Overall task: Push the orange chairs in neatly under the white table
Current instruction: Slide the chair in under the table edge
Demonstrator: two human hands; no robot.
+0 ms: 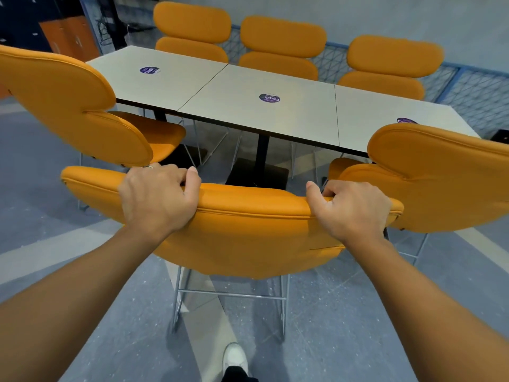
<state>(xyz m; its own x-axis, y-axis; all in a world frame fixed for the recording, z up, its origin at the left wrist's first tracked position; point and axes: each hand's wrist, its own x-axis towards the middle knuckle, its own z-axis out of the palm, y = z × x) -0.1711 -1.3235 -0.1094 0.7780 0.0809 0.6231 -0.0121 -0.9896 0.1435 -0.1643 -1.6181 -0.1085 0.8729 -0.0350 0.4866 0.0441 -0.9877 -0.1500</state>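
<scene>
Directly in front of me stands an orange chair (248, 232) with its back toward me, some way out from the white table (264, 111). My left hand (157, 197) grips the top of its backrest on the left, and my right hand (349, 208) grips the top on the right. Another orange chair (66, 103) stands at the near left, its seat partly under the table. A third orange chair (446, 177) stands at the near right. Three more orange chairs (281, 48) line the table's far side.
The table rests on black pedestal legs (261, 166) with square bases. A blue mesh railing (473, 89) runs behind the far chairs. Orange cabinets (68, 37) stand at the back left. My white shoe (234, 357) is on the grey floor below the chair.
</scene>
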